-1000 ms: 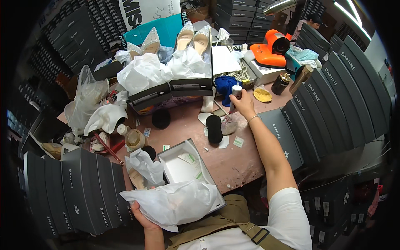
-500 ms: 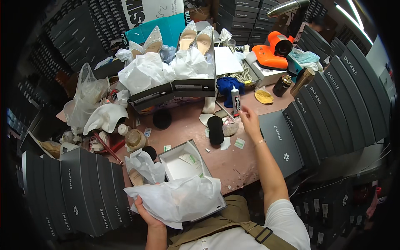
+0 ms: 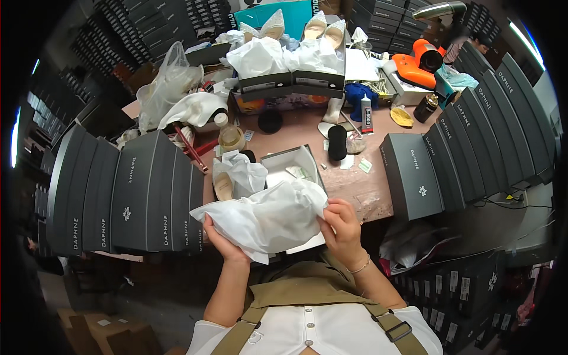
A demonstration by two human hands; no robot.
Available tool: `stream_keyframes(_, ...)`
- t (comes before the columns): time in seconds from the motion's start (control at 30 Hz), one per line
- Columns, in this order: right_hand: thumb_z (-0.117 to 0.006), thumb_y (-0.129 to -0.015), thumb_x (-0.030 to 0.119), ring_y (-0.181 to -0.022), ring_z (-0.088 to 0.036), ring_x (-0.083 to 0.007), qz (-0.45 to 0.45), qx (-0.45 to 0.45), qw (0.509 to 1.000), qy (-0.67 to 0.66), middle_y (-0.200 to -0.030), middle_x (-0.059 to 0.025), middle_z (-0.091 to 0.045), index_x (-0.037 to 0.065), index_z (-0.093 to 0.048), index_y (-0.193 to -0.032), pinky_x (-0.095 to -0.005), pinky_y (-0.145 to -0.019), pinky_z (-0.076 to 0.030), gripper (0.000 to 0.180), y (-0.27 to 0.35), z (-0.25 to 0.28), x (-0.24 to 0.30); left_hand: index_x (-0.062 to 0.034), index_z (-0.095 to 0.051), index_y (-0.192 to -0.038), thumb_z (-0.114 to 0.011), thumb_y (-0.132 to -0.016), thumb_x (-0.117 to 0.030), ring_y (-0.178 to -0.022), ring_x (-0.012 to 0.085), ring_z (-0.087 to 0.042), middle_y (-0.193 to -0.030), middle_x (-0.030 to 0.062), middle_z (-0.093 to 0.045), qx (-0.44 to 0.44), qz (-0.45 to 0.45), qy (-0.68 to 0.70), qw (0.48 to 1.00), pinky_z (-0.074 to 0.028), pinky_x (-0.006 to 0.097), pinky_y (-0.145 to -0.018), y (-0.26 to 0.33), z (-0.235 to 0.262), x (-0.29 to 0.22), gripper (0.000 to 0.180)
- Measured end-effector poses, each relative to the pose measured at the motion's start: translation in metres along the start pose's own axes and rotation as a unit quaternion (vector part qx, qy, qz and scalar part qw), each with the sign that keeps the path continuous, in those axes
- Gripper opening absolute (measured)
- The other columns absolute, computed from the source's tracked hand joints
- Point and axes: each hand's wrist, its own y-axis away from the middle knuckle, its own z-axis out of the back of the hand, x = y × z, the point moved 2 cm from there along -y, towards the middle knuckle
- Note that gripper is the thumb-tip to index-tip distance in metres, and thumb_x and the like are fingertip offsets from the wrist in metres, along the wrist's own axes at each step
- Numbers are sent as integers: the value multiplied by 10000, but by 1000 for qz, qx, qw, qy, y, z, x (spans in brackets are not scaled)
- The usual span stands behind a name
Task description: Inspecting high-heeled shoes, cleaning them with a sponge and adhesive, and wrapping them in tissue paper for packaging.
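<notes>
A bundle of white tissue paper [image 3: 266,222] lies across my front, over the near part of an open shoe box [image 3: 284,161] with a white inside. Something pale shows faintly through the paper; its shape is hidden. My left hand [image 3: 226,244] grips the bundle's left end from below, thumb on top. At the other end, my right hand [image 3: 344,231] pinches the paper's edge between thumb and fingers. Behind the bundle, a pale shoe [image 3: 223,187] sits partly covered by crumpled tissue. Small printed packets [image 3: 299,173] lie in the box.
Dark shoe boxes stand in rows at left [image 3: 139,195] and right [image 3: 414,171]. On the pink table are a glue tube [image 3: 367,118], a black oval pad [image 3: 337,143] and a capped jar [image 3: 231,137]. Further back are boxed glittery shoes [image 3: 316,26] and an orange tool [image 3: 415,71].
My right hand has left the glue tube, which now stands on the table, and has come down to pinch the tissue paper. My left hand keeps its hold. The view has shifted.
</notes>
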Motion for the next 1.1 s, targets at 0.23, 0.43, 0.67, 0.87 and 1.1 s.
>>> stream_keyframes(0.23, -576, -862, 143, -758, -589, -283, 42, 339, 924, -171, -882, -137, -596, 13, -582, -946, -360, -644, -485, 154, 46, -37, 39, -88, -534, -1148, -424, -890, -518, -1060, 237, -566, -1149, 77, -574, -8, 14, -4, 1000, -458, 379, -918, -1, 12, 0, 513)
stream_keyframes(0.43, -666, -839, 97, -1106, -537, -180, -360, 250, 751, -493, -1242, -115, -517, 8, -313, -1382, -309, -895, -473, 653, 40, -27, -12, -89, -515, -1182, -390, -913, -530, -1059, 223, -563, -1163, 76, -568, 36, 21, -41, 998, -452, 367, -924, 8, 14, -21, 531)
stream_keyframes(0.67, -740, -727, 122, -1182, -485, -189, -344, 183, 784, -484, -1304, -92, -498, 17, -379, -1370, -338, -994, -401, 745, 74, -19, -22, -67, -454, -1275, -290, -1010, -406, -1073, 217, -553, -1149, 89, -570, 119, -100, -168, 973, -442, 339, -949, -14, 2, -26, 460)
stream_keyframes(0.87, -549, -860, 328, -1017, -609, -211, -449, -69, 669, -588, -1132, -108, -612, 12, -536, -1176, -354, -901, -487, 447, 45, 56, -36, -42, -495, -1163, -380, -993, -389, -902, 194, -567, -917, 73, -558, 252, -250, -66, 933, -456, 371, -888, -23, -60, -54, 403)
stream_keyframes(1.1, -590, -824, 368, -908, -622, -176, -346, -131, 768, -522, -1033, -82, -621, 50, -521, -1148, -317, -783, -526, 459, 36, 65, -36, -43, -424, -1304, -565, -916, -326, -1044, 220, -535, -1152, 101, -557, 191, -6, -74, 979, -467, 387, -887, 33, -108, 42, 501)
